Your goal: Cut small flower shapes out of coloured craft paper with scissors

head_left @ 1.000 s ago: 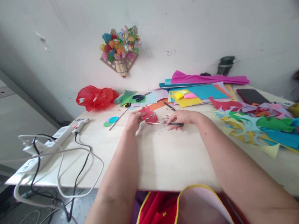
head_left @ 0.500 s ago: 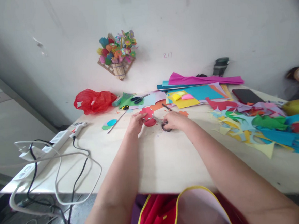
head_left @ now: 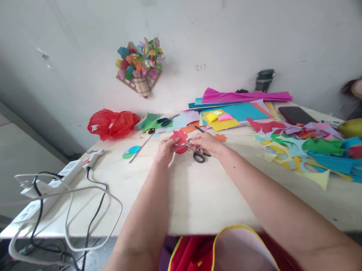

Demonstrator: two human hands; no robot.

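The left hand (head_left: 167, 149) is clamped on the edge of a red paper flower (head_left: 180, 137), held above the desk (head_left: 201, 200) with its flat face toward the wearer; it is roundish, without a clear long axis. Black-handled scissors (head_left: 198, 157) slant beneath the right hand (head_left: 205, 142), loops nearer the wearer, blades pointing forward-left toward the flower. I cannot tell whether the right fingers grip anything.

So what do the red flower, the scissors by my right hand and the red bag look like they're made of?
Red flower: probably matte paper or thin foam sheet; flat, with clean-cut edges. Scissors: rounded black handle loops suggest smooth plastic; blades are too unclear to judge. Red bag: apparently thin, shiny plastic, being crinkled and translucent.
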